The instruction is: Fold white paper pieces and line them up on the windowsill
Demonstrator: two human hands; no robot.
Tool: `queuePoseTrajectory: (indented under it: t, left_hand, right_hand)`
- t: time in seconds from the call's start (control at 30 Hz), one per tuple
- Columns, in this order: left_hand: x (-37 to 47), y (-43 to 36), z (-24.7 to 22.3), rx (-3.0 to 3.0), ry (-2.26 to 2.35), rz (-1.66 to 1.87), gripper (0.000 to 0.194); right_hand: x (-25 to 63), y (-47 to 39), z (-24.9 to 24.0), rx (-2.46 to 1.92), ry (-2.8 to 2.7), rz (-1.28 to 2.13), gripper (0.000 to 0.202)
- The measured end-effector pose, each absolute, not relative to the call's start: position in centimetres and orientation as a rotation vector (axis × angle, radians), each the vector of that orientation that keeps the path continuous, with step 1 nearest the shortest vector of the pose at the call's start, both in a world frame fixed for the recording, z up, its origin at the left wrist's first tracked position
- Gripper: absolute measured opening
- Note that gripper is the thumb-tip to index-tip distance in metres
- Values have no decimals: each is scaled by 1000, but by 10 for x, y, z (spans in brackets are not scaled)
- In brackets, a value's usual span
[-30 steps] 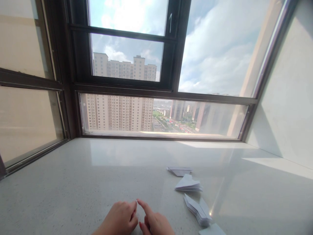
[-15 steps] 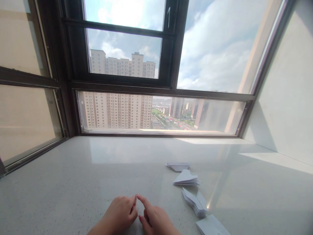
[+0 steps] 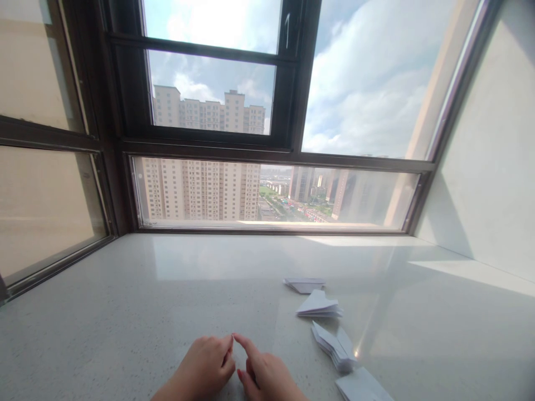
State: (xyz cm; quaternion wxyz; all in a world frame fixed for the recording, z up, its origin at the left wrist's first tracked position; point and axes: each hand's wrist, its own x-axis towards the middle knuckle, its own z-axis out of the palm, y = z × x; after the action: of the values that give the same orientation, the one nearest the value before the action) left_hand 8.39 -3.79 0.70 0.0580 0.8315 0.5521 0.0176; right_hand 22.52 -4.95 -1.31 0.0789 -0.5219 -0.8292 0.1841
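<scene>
My left hand (image 3: 208, 365) rests low at the counter's near side, fingers curled in and knuckles up. Beside it is my right hand (image 3: 270, 374), its index finger stretched toward the left hand and its thumb bent below, the other fingers curled. The two index fingertips meet at one point. Whatever the fingers may hold between them is too small or hidden to make out. To the right of my hands lie folded white papers: a stack of folded papers (image 3: 334, 345), a flat folded paper (image 3: 363, 385), a pointed folded stack (image 3: 319, 304) and a thin folded piece (image 3: 305, 285).
The speckled white sill (image 3: 104, 312) spreads under everything. Dark window frames (image 3: 209, 146) stand along its back and left, with tall buildings outside. A white wall (image 3: 493, 167) bounds the right side, and sunlight falls in patches on the sill.
</scene>
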Motion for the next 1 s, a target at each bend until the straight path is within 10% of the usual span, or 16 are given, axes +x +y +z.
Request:
queuePoseTrajectory:
  t: [1.0]
  left_hand:
    - [84, -39, 7, 2516, 1658, 58, 26]
  right_hand:
    - [227, -50, -13, -1553, -2484, 578, 60]
